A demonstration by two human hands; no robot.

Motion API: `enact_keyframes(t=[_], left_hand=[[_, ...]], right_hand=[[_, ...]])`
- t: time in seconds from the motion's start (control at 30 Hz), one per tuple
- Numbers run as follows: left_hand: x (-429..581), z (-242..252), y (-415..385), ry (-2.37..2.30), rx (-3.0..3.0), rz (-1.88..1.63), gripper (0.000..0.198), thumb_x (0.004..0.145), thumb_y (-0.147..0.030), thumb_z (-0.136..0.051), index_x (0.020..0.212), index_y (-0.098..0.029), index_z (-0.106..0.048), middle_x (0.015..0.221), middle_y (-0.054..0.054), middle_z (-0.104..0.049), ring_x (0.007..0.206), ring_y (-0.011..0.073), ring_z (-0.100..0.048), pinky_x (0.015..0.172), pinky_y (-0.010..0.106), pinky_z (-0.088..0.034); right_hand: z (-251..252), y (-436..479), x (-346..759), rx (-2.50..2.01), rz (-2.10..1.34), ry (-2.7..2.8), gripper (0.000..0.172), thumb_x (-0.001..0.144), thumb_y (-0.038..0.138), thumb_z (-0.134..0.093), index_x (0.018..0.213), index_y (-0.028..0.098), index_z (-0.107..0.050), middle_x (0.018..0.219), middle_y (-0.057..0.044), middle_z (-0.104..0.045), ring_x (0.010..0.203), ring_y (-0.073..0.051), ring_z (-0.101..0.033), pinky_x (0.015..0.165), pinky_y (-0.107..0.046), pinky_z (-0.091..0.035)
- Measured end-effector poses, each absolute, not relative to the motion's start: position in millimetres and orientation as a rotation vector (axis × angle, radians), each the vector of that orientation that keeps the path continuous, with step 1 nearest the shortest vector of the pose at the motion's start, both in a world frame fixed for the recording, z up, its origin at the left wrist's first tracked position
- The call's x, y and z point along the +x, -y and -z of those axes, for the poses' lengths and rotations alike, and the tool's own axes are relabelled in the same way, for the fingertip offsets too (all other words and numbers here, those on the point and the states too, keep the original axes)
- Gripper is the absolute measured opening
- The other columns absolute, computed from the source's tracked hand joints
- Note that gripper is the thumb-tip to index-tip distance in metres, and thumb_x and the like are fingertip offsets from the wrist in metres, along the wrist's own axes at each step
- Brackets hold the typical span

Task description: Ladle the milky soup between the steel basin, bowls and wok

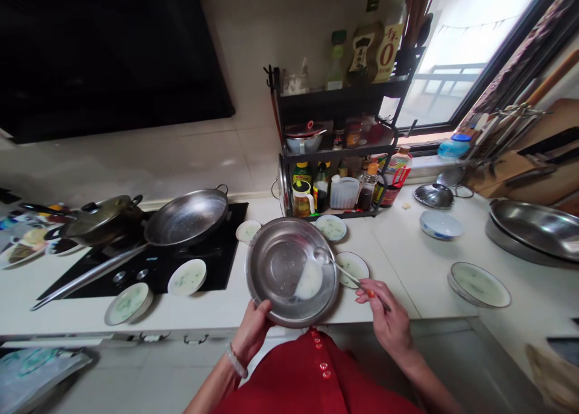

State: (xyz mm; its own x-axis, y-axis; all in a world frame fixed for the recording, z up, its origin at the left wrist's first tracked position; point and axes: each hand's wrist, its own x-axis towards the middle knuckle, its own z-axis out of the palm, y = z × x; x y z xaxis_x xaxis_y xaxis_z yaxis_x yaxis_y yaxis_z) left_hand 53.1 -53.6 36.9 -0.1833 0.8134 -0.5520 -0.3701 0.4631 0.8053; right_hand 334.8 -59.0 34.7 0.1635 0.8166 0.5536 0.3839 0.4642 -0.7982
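Observation:
My left hand [253,331] grips the near rim of a wide metal basin [275,263], thumb over the edge. The basin tilts, and a small pool of whitish liquid [310,279] lies toward its near right side. My right hand [389,317] is closed around the handle of a metal ladle [322,255], whose bowl is inside the basin just above the liquid. Around the basin stand bowls of pale soup with green bits: one behind right [332,227], one at the right [353,268] partly under the ladle handle, and one behind left [248,230].
Left, a wok [187,218] and a lidded pot [102,218] sit on the black cooktop [169,260]. More soup bowls stand at the left [129,304] and far right [479,284]. A spice rack [335,154] backs the counter. Metal pans [538,227] are stacked at the right.

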Motion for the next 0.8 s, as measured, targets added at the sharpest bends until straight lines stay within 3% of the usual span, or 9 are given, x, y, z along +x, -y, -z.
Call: enact_keyframes(t=[0.2,0.4,0.8], left_hand=[[53,-42,58,-1.381,0.436,-1.124,0.023,0.059,-0.016,-0.062,0.082,-0.016,-0.057,0.063,-0.001,-0.063,0.055,0.0132,-0.056,0.055,0.026,-0.047],[52,-40,61,-1.371,0.424,-1.150,0.022,0.058,-0.014,-0.061,0.079,-0.016,-0.057,0.061,-0.001,-0.062,0.055,0.0125,-0.057,0.058,0.026,-0.049],[50,-34,65,-1.377,0.446,-1.140,0.021,0.062,-0.013,-0.059,0.082,-0.015,-0.057,0.065,0.001,-0.065,0.057,0.0135,-0.060,0.059,0.027,-0.051]], right_hand=[[-29,58,326,-1.117,-0.545,1.523,0.023,0.095,0.033,-0.047,0.098,0.023,-0.068,0.099,-0.011,-0.071,0.069,-0.019,-0.071,0.063,-0.033,-0.061],[-18,60,331,-1.332,-0.758,1.098,0.034,0.092,0.051,-0.051,0.093,0.019,-0.064,0.067,-0.006,-0.071,0.059,-0.022,-0.071,0.062,-0.034,-0.059],[-25,60,335,-1.221,-0.893,0.793,0.032,0.084,0.049,-0.065,0.087,0.016,-0.066,0.072,-0.005,-0.070,0.059,-0.021,-0.069,0.059,-0.033,-0.059]])
